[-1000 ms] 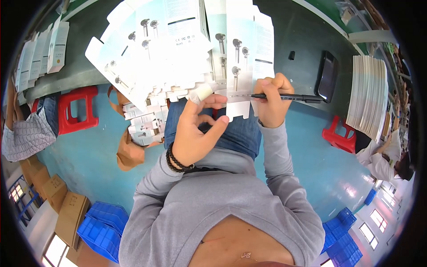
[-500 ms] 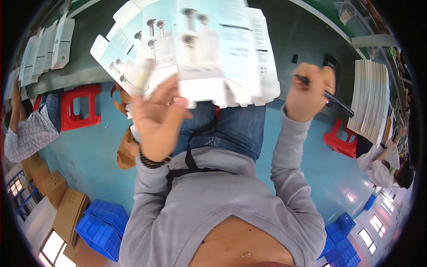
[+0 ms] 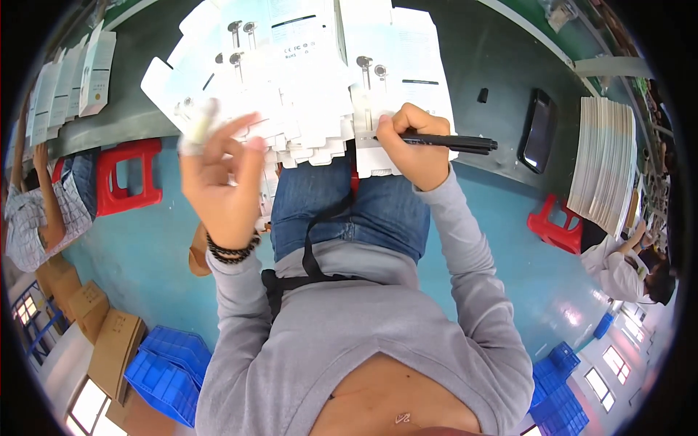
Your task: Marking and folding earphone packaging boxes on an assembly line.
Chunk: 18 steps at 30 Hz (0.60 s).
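My right hand (image 3: 416, 149) grips a black pen (image 3: 458, 143), its tip end over the lower left of a flat, unfolded printed carton (image 3: 411, 54). To the left lies an overlapping pile of similar flat cartons (image 3: 305, 98), white and pale blue with pictures of small dark-headed devices. My left hand (image 3: 224, 171) is raised at that pile's lower left edge, fingers apart, with nothing visible in it. A pale covering (image 3: 201, 123) on one of its fingers is blurred by motion. A dark braided bracelet (image 3: 233, 253) circles my left wrist.
A black phone (image 3: 538, 131) and a small black piece (image 3: 483, 95) lie on the dark green table (image 3: 502, 58). A tall stack of flat cartons (image 3: 602, 160) stands at the right, folded boxes (image 3: 97, 73) at the left. Red stools (image 3: 129, 178) and co-workers flank me.
The carton near my left hand has joined the left pile, and that hand has moved left, away from it. My right hand has brought the pen leftward onto the right carton, uncovering the phone.
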Tool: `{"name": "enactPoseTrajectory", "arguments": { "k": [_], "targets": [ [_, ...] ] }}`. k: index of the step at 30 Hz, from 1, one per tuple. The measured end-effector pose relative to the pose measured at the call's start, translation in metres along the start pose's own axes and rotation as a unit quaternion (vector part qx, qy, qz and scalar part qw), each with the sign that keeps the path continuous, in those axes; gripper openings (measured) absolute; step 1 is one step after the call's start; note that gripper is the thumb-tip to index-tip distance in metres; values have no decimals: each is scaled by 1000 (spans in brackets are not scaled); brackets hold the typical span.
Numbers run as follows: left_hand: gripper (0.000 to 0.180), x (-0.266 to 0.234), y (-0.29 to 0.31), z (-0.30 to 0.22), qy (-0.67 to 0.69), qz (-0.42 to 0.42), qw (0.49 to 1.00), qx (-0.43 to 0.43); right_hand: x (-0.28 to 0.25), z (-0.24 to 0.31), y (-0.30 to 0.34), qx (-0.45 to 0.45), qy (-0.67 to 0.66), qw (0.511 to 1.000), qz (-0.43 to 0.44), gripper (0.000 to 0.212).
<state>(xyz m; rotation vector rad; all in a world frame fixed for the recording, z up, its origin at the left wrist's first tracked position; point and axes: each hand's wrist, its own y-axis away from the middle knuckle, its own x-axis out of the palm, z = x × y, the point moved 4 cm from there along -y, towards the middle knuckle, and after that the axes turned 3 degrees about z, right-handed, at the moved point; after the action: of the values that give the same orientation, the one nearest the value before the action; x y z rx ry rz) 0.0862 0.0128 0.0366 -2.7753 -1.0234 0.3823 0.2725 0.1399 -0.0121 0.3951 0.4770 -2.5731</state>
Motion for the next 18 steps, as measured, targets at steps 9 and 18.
{"name": "enactPoseTrajectory", "arguments": {
  "k": [9,18],
  "targets": [
    [51,58,43,12,-3,278,956,-97,2,1,0,-22,36,999,8,29],
    [56,70,52,11,82,302,936,-163,-13,-10,8,66,-77,994,-40,29]
  ]
}}
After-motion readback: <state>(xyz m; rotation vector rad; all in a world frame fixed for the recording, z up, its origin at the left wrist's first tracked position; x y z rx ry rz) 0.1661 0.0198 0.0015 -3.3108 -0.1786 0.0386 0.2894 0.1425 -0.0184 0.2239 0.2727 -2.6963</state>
